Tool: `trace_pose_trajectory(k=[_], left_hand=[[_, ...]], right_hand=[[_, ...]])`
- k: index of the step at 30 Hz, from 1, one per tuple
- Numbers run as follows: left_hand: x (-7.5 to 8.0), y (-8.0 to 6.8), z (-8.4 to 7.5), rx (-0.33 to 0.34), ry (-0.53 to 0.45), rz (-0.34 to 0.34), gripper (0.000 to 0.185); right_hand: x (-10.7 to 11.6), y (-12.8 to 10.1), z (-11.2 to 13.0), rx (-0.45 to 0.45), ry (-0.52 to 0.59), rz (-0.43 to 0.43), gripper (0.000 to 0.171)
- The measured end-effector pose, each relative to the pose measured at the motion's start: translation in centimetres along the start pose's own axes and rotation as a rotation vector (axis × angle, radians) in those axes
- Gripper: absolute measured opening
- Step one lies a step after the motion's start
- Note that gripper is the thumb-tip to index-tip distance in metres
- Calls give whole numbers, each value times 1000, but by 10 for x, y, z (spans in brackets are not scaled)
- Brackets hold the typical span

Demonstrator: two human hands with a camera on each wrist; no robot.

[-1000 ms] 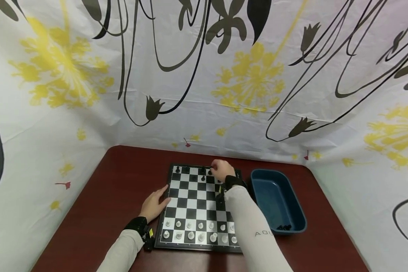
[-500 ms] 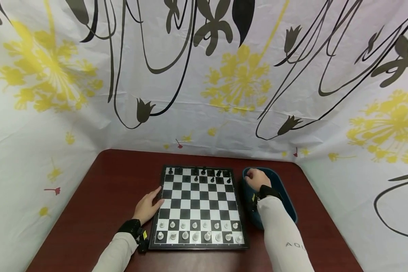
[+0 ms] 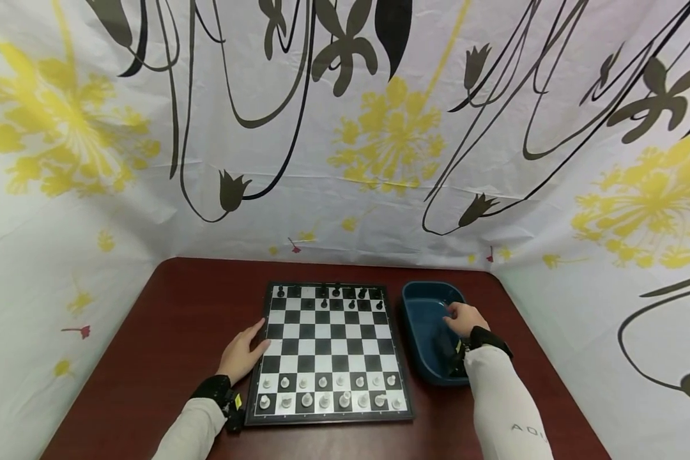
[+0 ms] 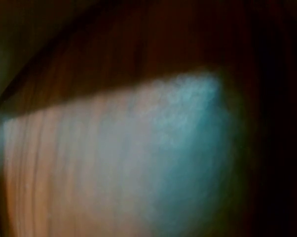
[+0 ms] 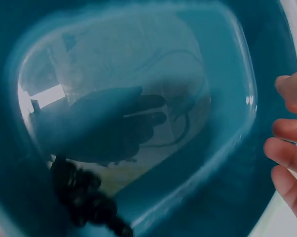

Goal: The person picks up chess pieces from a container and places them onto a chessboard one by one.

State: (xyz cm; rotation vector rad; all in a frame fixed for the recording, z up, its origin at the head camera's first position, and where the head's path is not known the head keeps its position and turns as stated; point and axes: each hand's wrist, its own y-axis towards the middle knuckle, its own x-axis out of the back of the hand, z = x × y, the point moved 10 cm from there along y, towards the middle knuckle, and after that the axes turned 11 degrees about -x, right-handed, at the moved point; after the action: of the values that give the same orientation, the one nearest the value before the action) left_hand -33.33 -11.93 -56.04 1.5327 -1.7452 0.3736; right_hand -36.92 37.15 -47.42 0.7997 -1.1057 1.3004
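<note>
A chessboard (image 3: 330, 348) lies on the dark red table. My left hand (image 3: 241, 356) rests at its left edge, thumb and index finger spread and touching the rim. White chess pieces (image 3: 345, 400) stand in two rows along the near side; black chess pieces (image 3: 336, 291) stand along the far side. To the board's right is a blue bin (image 3: 422, 329). My right hand (image 3: 466, 319) is over its right side, fingers (image 5: 286, 153) loosely bent and apart, holding nothing visible. Several black pieces (image 5: 84, 192) lie heaped in one end of the bin in the right wrist view.
The table (image 3: 201, 300) has a rounded far edge against a patterned white cloth (image 3: 299, 217). The cloth also hangs on both sides. The left wrist view shows only a blurred, glossy table surface (image 4: 89, 173).
My right hand has gone from the board's far right corner to the bin, then toward the bin's right side. My left hand stays at the board's edge. The head view has shifted slightly.
</note>
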Motion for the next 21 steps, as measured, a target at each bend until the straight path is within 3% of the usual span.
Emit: trace_pose_trajectory(k=[9,16,21], left_hand=[[0,-2,-1,-2,-14,6,61],[0,-1,-2,1,-17,8,60],[0,0,-1,6,-21,18,60]], right_hand=[[2,-16,-21,-3,6,18,22],[-24,-21,-35,-32,59,146,17],[-39,-30,-36,-55,24,218,20]])
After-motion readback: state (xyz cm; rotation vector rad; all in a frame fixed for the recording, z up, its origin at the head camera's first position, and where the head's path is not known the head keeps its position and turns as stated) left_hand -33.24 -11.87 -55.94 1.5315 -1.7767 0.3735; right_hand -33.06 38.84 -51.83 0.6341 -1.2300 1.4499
